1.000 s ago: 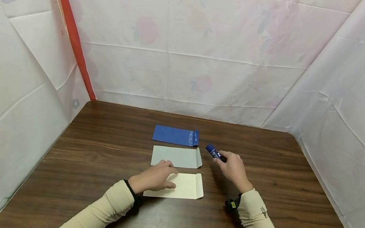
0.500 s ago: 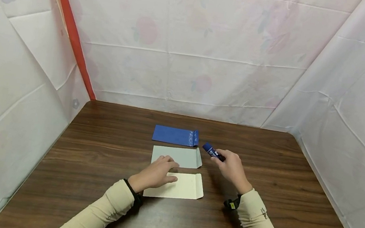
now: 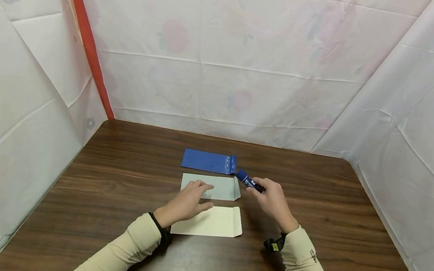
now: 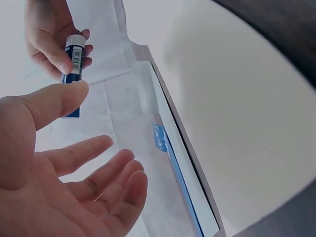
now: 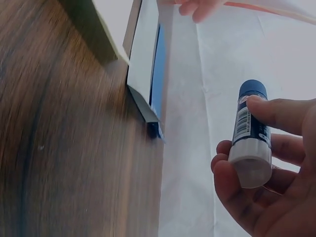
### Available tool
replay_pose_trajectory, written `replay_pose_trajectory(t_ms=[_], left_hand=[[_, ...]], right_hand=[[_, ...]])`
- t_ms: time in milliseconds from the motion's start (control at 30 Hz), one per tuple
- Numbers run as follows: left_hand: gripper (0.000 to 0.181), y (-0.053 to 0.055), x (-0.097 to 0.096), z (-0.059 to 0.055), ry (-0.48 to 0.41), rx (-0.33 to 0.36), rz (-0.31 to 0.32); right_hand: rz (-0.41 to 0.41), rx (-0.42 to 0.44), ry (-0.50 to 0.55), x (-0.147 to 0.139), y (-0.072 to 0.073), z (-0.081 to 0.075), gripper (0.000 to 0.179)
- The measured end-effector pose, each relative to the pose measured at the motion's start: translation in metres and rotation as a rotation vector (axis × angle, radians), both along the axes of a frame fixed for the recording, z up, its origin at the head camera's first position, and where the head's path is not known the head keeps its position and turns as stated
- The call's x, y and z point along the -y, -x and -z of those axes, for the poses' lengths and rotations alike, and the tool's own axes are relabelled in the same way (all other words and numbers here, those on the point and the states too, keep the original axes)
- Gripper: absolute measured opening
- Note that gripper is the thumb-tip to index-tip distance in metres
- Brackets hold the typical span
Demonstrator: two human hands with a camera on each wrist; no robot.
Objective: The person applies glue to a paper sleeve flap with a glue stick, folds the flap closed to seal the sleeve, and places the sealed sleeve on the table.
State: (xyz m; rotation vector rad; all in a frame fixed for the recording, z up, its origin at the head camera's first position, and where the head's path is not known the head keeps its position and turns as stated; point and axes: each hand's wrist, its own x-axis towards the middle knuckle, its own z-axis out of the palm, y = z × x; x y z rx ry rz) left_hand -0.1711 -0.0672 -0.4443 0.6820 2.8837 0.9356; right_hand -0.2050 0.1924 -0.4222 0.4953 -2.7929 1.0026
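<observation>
Three paper envelopes lie in a column on the brown table, each with its flap to the right: a blue envelope (image 3: 203, 160) farthest, a pale grey-green envelope (image 3: 223, 192) in the middle, and a cream envelope (image 3: 213, 225) nearest. White glossy smears mark the blue flap. My right hand (image 3: 274, 202) grips a dark blue glue stick (image 5: 253, 126), its blue end pointing left near the grey-green flap. That flap stands partly raised. My left hand (image 3: 185, 201) reaches over the near envelopes, fingers spread and loosely bent, with nothing held; the left wrist view shows its fingers apart.
Brown wood-grain table (image 3: 116, 214) extends on all sides of the envelopes. White patterned sheets (image 3: 223, 86) enclose it at the back, left and right. A red strip (image 3: 86, 36) runs down the back left corner.
My left hand has slid forward from the cream envelope toward the grey-green one. My right hand has carried the glue stick a little left, closer to the flaps. The envelopes have stayed put.
</observation>
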Motion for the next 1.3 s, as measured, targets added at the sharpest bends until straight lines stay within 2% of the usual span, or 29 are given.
replay_pose_trajectory(t_ms=[400, 700, 1000, 1300], left_hand=[[0.050, 0.004, -0.005, -0.001, -0.075, -0.001, -0.048], [0.051, 0.006, -0.011, -0.001, -0.159, -0.033, -0.081], [0.050, 0.006, -0.015, -0.004, -0.261, -0.077, -0.066], [0.047, 0.007, -0.019, -0.007, -0.298, -0.107, -0.070]], right_hand=[[-0.061, -0.030, 0.029, 0.007, -0.003, -0.003, 0.027], [-0.111, -0.025, 0.033, 0.011, -0.005, -0.005, 0.025], [-0.158, -0.013, 0.025, 0.014, -0.010, -0.008, 0.027], [-0.209, -0.014, -0.005, 0.018, -0.011, -0.007, 0.028]])
